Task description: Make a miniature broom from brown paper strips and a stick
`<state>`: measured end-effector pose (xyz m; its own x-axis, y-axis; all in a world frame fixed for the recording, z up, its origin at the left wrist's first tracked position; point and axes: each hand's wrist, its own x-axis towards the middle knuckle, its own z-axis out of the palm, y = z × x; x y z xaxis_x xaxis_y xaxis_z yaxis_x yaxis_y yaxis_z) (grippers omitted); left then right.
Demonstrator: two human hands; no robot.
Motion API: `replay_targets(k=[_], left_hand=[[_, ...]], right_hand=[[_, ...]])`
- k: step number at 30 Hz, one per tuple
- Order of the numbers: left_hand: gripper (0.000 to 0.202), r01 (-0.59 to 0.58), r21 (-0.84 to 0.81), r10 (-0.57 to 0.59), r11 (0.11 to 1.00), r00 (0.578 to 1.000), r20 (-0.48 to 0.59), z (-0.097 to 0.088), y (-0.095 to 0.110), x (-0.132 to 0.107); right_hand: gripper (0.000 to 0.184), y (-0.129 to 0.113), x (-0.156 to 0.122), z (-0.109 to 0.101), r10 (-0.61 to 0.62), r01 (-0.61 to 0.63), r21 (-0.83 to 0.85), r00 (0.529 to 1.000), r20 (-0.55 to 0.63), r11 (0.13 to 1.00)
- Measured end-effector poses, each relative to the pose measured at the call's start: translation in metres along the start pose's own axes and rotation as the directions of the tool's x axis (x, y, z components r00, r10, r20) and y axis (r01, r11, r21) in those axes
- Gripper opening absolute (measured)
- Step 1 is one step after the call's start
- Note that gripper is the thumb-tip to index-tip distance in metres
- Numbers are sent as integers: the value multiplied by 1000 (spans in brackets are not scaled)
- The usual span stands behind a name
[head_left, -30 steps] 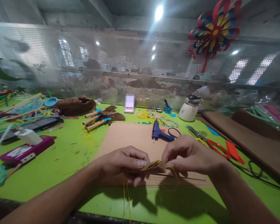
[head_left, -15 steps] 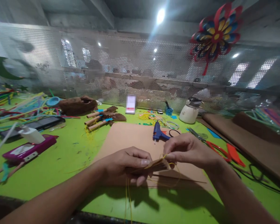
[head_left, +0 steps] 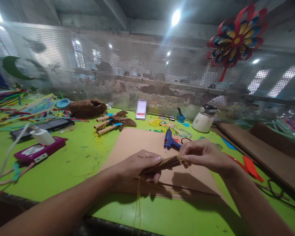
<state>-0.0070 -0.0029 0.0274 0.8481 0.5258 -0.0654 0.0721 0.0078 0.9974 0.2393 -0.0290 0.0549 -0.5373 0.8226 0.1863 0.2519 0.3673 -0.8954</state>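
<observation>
Over the tan sheet point(head_left: 135, 141) on the counter point(head_left: 73, 154), a folded brown paper bundle point(head_left: 170, 162) runs left to right, its right end tipped upward. The left hand point(head_left: 140, 164) holds its left end in a narrow grip; the right hand point(head_left: 206, 155) pinches yellow thread point(head_left: 182, 160) at the other.

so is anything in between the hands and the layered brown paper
Nothing visible. The left hand grips the layered brown paper directly, and the right hand pinches yellow string at its end. The blue glue gun lies beyond them on the tan sheet, not between.
</observation>
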Motion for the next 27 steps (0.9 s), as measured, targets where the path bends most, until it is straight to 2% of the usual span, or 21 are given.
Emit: replay_targets(k=[3, 8, 11, 18, 23, 27], left_hand=[[48, -3, 39, 4, 999, 1000, -30, 0, -2, 1], [47, -54, -14, 53, 998, 997, -60, 3, -8, 2], [45, -44, -27, 41, 999, 995, -93, 6, -9, 1], [49, -39, 72, 48, 997, 990, -131, 9, -2, 1], [46, -4, 99, 19, 995, 988, -151, 13, -3, 2], [34, 3, 93, 16, 996, 979, -203, 12, -7, 2]], right_hand=[[18, 3, 2, -1, 27, -27, -5, 1000, -4, 1000], [18, 7, 5, -1, 92, -93, -43, 995, -25, 995], [19, 10, 6, 0, 132, -135, -74, 990, -43, 988], [17, 16, 11, 6, 168, -172, -95, 985, -47, 980], [15, 21, 15, 11, 204, -207, -77, 978, -48, 975], [14, 27, 16, 11, 249, -253, -105, 967, -53, 962]])
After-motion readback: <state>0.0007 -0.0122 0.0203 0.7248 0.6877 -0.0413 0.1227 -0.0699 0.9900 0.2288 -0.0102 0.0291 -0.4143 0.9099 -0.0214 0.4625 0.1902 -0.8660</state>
